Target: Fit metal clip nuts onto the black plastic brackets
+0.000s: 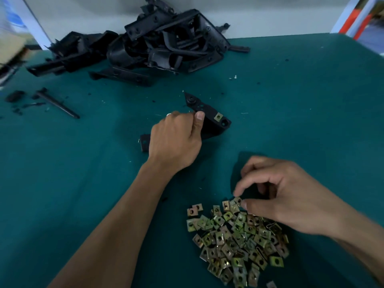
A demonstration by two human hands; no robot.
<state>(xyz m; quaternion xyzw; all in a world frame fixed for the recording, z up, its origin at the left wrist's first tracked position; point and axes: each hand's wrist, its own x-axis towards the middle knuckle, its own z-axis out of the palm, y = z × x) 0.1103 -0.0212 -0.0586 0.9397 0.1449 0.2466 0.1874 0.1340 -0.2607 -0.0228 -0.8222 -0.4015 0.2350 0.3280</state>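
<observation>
Your left hand (pixel 174 140) grips the black plastic bracket (pixel 209 119) mid-table on the green cloth-covered table (pixel 301 100), thumb curled over its upper edge. One brass-coloured metal clip nut (pixel 218 116) already sits on the bracket's right end, beside a round hole. Your right hand (pixel 291 196) hovers at the far edge of the loose heap of brass-coloured clip nuts (pixel 239 242), thumb and forefinger pinching a single clip nut (pixel 238 201). Pile of tangled black plastic brackets (pixel 145 42) at the table's back edge. Black plastic offcuts (pixel 56 102) lie far left.
</observation>
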